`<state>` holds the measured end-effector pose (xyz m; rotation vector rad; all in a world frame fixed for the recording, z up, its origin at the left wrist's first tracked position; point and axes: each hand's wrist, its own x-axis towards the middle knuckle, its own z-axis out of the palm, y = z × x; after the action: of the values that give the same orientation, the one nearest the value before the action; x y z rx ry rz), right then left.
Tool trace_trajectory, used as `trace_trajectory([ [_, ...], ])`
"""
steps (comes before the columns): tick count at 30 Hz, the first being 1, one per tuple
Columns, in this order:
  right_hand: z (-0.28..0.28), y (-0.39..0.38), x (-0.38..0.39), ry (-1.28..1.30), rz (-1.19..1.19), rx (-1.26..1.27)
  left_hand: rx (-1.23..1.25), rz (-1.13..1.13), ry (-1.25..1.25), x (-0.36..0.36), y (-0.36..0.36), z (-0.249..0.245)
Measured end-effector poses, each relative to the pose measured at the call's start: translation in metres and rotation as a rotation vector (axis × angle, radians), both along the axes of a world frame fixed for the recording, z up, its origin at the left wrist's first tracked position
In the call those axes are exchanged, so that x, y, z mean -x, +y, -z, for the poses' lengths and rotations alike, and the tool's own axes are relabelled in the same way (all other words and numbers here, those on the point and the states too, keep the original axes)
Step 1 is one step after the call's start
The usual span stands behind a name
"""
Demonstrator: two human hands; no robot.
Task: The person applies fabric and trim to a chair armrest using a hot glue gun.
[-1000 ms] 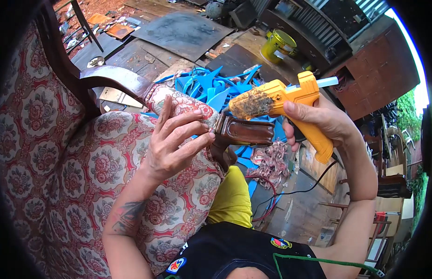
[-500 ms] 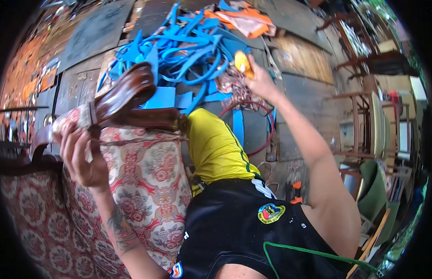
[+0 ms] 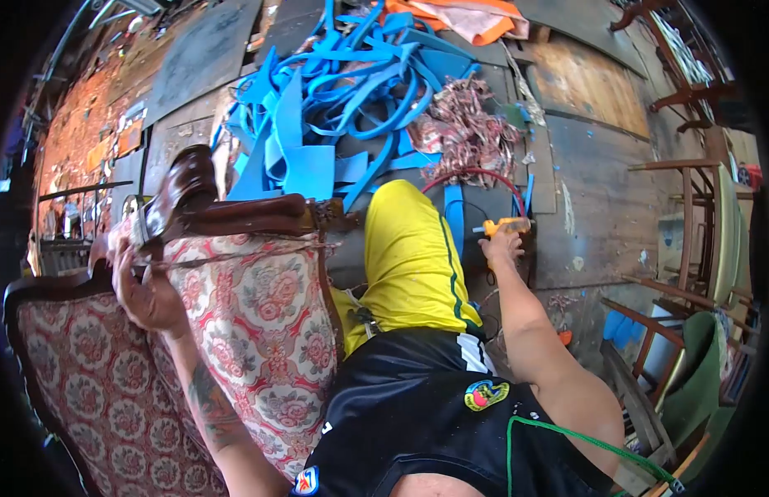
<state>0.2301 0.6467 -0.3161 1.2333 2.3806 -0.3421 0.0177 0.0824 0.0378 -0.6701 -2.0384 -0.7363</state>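
On the plank floor [image 3: 600, 149] beside the yellow-clad knee, the right hand [image 3: 502, 247], arm stretched low, curls its fingers over an orange glue gun [image 3: 507, 224]. The left hand [image 3: 148, 290], raised, grips the carved dark-wood armrest [image 3: 186, 186] of the floral-upholstered chair [image 3: 260, 331]. Blue foam strips [image 3: 318, 108] lie heaped beyond.

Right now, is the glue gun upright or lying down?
Lying down: the glue gun rests on its side on the floor, right hand on it; cannot tell if the fingers grip it.
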Motion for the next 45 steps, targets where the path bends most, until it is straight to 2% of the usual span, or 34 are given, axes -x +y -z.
trace_trajectory([
  [2, -0.033, -0.003, 0.024, -0.053, 0.046, 0.044, 0.004, 0.018, 0.031, 0.003, 0.004, 0.0],
  [4, -0.057, 0.002, 0.043, 0.363, -0.031, 0.111, 0.122, -0.098, 0.073, -0.002, 0.011, -0.005],
  [5, -0.06, 0.008, 0.053, 0.631, -0.175, 0.123, 0.129, -0.097, 0.079, -0.003, 0.014, -0.008],
  [6, -0.081, 0.004, 0.067, 0.828, -0.187, 0.268, 0.136, -0.099, 0.089, -0.004, 0.018, -0.01],
  [8, -0.164, -0.032, 0.098, 1.008, -0.222, 0.435, 0.084, -0.084, 0.078, -0.005, 0.028, -0.014],
  [10, -0.227, -0.071, 0.129, 1.192, -0.402, 0.56, 0.001, -0.055, 0.067, -0.005, 0.034, -0.014],
  [11, -0.276, -0.101, 0.14, 1.241, -0.502, 0.61, -0.007, -0.065, 0.061, -0.007, 0.036, -0.015],
  [12, -0.31, -0.126, 0.153, 1.299, -0.66, 0.614, -0.017, -0.074, 0.052, -0.008, 0.038, -0.016],
  [13, -0.344, -0.154, 0.16, 1.311, -0.726, 0.705, -0.018, -0.089, 0.063, -0.009, 0.04, -0.018],
  [14, -0.362, -0.176, 0.168, 1.342, -0.892, 0.755, -0.021, -0.088, 0.073, -0.008, 0.04, -0.017],
  [15, -0.374, -0.202, 0.175, 1.349, -0.959, 0.868, -0.033, -0.084, 0.06, -0.009, 0.04, -0.016],
  [16, -0.386, -0.227, 0.185, 1.405, -1.111, 0.883, -0.041, -0.079, 0.048, -0.009, 0.039, -0.015],
  [17, -0.39, -0.25, 0.189, 1.39, -1.149, 0.903, -0.04, -0.085, 0.044, -0.009, 0.038, -0.015],
  [18, -0.393, -0.271, 0.187, 1.189, -1.038, 1.017, -0.036, -0.088, 0.033, -0.011, 0.038, -0.015],
  [20, -0.385, -0.3, 0.189, 1.004, -0.976, 1.126, -0.052, -0.123, 0.014, -0.013, 0.04, -0.014],
  [21, -0.376, -0.311, 0.188, 0.993, -0.981, 1.135, -0.046, -0.14, 0.018, -0.013, 0.04, -0.015],
  [23, -0.36, -0.323, 0.188, 0.982, -0.744, 1.45, -0.053, -0.143, 0.005, -0.014, 0.04, -0.018],
  [24, -0.362, -0.321, 0.188, 0.968, -0.745, 1.449, -0.059, -0.136, 0.0, -0.014, 0.041, -0.018],
  [26, -0.38, -0.31, 0.188, 0.718, -0.76, 1.401, -0.072, -0.149, -0.004, -0.014, 0.042, -0.016],
  [28, -0.412, -0.3, 0.191, 0.693, -0.748, 1.448, -0.096, -0.16, 0.007, -0.014, 0.044, -0.015],
  [30, -0.44, -0.289, 0.205, 0.704, -1.051, 1.209, -0.116, -0.182, 0.006, -0.014, 0.046, -0.011],
  [31, -0.459, -0.288, 0.215, 0.9, -1.282, 1.0, -0.077, -0.209, 0.027, -0.015, 0.046, -0.011],
  [32, -0.474, -0.286, 0.226, 0.894, -1.288, 1.004, -0.036, -0.236, 0.049, -0.016, 0.046, -0.01],
  [34, -0.497, -0.287, 0.25, 0.827, -1.635, 0.833, -0.042, -0.27, 0.067, -0.018, 0.05, -0.01],
  [36, -0.517, -0.294, 0.273, 0.737, -1.768, 0.726, 0.049, -0.327, 0.104, -0.021, 0.052, -0.008],
  [37, -0.516, -0.298, 0.283, 0.845, -1.826, 0.66, 0.062, -0.366, 0.122, -0.021, 0.052, -0.006],
  [40, -0.533, -0.308, 0.308, 0.819, -1.985, 0.484, 0.071, -0.397, 0.084, -0.026, 0.057, -0.008],
  [43, -0.55, -0.314, 0.322, 0.715, -2.119, 0.389, 0.082, -0.432, 0.089, -0.028, 0.061, -0.006],
  [45, -0.548, -0.316, 0.331, 0.737, -2.171, 0.393, 0.079, -0.467, 0.106, -0.031, 0.07, -0.01],
])
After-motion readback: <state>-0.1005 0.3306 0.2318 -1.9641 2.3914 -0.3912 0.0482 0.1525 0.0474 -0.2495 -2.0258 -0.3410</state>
